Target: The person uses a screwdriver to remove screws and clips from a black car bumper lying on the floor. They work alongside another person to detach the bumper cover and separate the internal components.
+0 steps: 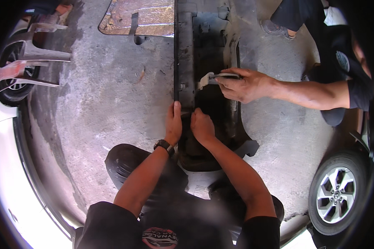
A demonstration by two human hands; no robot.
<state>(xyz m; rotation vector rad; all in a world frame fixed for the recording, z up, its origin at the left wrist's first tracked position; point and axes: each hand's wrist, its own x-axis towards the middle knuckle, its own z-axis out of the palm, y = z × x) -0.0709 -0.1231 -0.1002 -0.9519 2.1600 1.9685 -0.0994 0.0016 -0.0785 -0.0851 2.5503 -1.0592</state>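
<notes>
Left hand [173,123]: we've got it pressed flat along the left edge of the black car panel [203,62], thumb pointing up, fingers curled over that edge; a dark wristwatch [164,145] sits on the wrist.
Right hand [202,125]: right beside the left, knuckles up, closed onto the panel's near end; what's under the fingers we can't make out.
Panel: it lies lengthwise on the concrete floor [112,103], running from the top of the view down to our knees.
Co-worker's hand [243,85]: in from the right, gripping a pale-headed tool [212,78] whose tip rests on the panel's middle.
Around us: a silver mat [141,16] at the top, a car wheel [335,193] lower right, another wheel [12,79] far left.
</notes>
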